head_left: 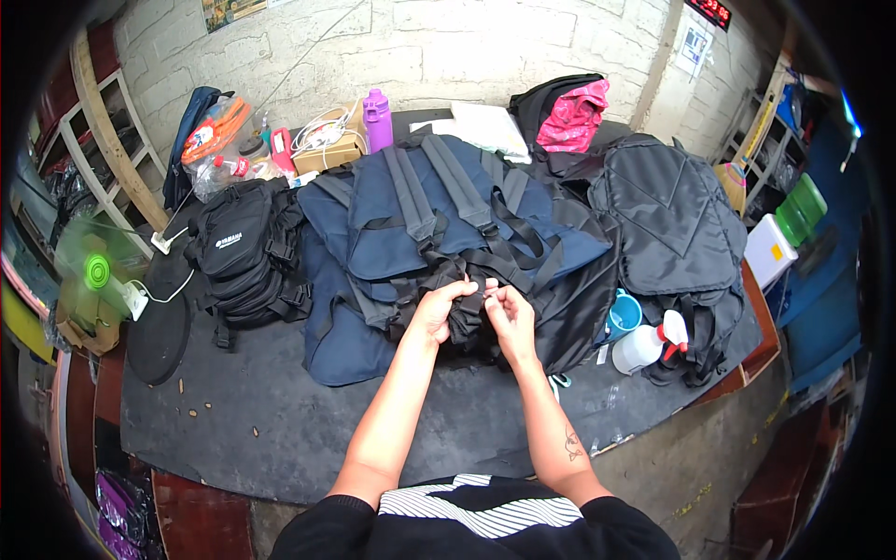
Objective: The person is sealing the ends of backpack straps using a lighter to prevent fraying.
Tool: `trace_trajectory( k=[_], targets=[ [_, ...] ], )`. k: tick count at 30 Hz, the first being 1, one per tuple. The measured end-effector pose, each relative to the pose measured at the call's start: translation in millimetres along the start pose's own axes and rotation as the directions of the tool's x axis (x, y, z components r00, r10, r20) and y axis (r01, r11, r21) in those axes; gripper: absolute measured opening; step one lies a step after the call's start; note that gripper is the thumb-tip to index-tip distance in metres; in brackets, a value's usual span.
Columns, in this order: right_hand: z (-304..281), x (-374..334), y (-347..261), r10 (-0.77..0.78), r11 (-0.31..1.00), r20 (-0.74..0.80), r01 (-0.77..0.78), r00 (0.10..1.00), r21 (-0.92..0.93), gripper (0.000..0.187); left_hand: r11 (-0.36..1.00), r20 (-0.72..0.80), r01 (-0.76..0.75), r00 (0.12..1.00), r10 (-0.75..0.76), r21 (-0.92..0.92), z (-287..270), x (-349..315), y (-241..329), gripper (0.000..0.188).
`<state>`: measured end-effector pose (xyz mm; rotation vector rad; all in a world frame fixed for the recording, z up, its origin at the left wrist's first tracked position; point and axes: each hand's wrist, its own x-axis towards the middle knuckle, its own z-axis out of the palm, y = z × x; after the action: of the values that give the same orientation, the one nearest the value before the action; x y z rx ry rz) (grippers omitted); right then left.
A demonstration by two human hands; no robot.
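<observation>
My left hand point(439, 314) and my right hand point(510, 319) are close together at the middle of the table, both with fingers pinched. Between them is a bunch of black webbing straps point(469, 329), and both hands hold on to it; the exact bit at the fingertips is too small to make out. The straps hang at the near edge of a navy blue backpack point(383, 245) lying flat, its grey padded shoulder straps point(451, 177) facing up. More navy fabric point(343, 353) spreads out beneath it.
A black bag point(241, 247) stands at left, a large black backpack point(665, 219) at right. Near the right hand are a blue mug point(623, 315) and a white spray bottle point(644, 349). Behind stand a purple bottle point(377, 121), a cardboard box point(331, 145) and a pink-and-black bag point(569, 117).
</observation>
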<state>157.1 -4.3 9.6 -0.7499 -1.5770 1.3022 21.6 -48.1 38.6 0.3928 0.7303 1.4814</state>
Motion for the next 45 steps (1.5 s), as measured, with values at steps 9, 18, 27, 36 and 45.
trace_trajectory(
  k=[9, 18, 27, 36, 45],
  targets=[
    [-3.4, 5.0, -5.8, 0.224, 0.792, 0.087, -0.233, 0.971, 0.565, 0.01, 0.994, -0.033, 0.083, 0.996, -0.081, 0.069, -7.9, 6.0, -7.7, 0.031],
    [0.0, 2.0, 9.4, -0.087, 0.984, -0.149, 0.062, 0.985, -0.168, 0.016, 1.0, -0.052, 0.002, 0.999, -0.003, -0.01, -6.5, 7.4, -10.7, 0.019],
    [4.4, -0.4, -6.4, -0.097, 0.917, -0.193, 0.012, 0.977, -0.398, 0.02, 0.999, -0.1, 0.004, 0.995, -0.001, 0.035, -0.9, 6.5, -12.0, 0.021],
    [2.0, -1.0, -4.7, -0.119, 0.92, -0.164, 0.046, 0.979, -0.388, 0.019, 0.997, -0.128, 0.026, 0.992, -0.016, 0.07, 12.0, -2.7, -3.8, 0.023],
    [4.9, -4.4, -10.9, -0.18, 0.922, -0.19, 0.099, 0.965, -0.374, 0.02, 1.0, -0.09, 0.017, 0.996, -0.016, 0.012, 3.5, 3.1, -8.0, 0.017]
  ],
)
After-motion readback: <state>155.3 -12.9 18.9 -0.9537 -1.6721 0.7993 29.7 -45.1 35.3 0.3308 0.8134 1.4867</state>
